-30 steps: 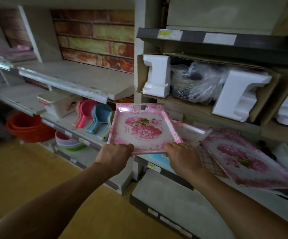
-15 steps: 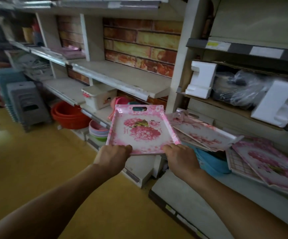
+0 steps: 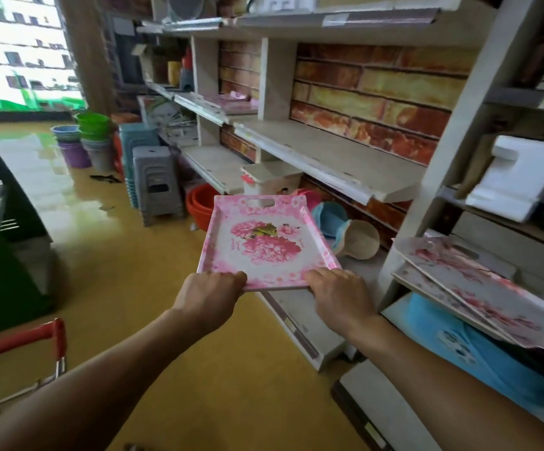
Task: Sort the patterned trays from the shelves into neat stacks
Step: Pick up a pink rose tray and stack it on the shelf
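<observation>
I hold a pink floral tray (image 3: 265, 242) flat in front of me, over the yellow floor and away from the shelves. My left hand (image 3: 210, 294) grips its near left corner and my right hand (image 3: 339, 291) grips its near right corner. The tray has a handle slot at its far edge. More patterned trays (image 3: 465, 281) lie tilted on the shelf at the right, overlapping each other. A few flat pink items (image 3: 231, 104) rest on a higher shelf further back.
Long shelves (image 3: 329, 157) run along the brick-patterned wall. Below them sit a white box (image 3: 270, 179), red basins (image 3: 199, 203), scoops (image 3: 332, 216) and grey stools (image 3: 156, 183). Buckets (image 3: 85, 141) stand further down the aisle. A red cart handle (image 3: 20, 340) is at the lower left.
I have turned left with the tray in both hands, carrying it away from the right-hand shelf. The aisle, stools and buckets have come into view.
</observation>
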The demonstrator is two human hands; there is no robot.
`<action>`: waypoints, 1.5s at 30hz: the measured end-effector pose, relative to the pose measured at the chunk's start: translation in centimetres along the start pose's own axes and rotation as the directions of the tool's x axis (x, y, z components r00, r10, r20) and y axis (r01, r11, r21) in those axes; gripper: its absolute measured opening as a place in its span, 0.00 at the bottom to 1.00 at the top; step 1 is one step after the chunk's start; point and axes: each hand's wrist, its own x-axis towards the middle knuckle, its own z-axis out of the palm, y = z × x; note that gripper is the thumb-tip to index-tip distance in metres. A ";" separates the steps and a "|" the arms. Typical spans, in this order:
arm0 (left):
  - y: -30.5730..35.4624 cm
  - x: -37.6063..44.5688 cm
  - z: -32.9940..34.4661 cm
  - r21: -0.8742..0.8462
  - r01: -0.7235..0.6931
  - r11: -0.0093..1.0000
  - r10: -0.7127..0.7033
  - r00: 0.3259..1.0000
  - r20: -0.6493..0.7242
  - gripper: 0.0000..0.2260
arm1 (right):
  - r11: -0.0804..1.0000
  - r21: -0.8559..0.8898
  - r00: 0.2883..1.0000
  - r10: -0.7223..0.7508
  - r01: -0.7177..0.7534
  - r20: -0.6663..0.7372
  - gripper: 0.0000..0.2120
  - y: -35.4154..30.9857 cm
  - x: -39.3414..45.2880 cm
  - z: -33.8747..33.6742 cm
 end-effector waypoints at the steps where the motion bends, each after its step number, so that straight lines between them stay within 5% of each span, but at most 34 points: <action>1: -0.6 0.2 0.1 0.008 0.019 1.000 -0.019 1.000 0.004 0.07 | 1.000 0.009 1.000 -0.018 0.018 -0.007 0.08 -0.1 1.0 0.7; 25: -11.9 10.0 2.3 0.200 0.394 0.897 -0.400 0.916 -0.009 0.11 | 0.886 0.244 0.908 -0.334 0.394 -0.254 0.09 -1.7 24.4 11.4; 45: -35.1 20.6 6.7 0.146 0.417 0.897 -0.418 0.908 -0.026 0.10 | 0.890 0.171 0.890 -0.371 0.422 -0.264 0.07 -12.2 47.3 17.8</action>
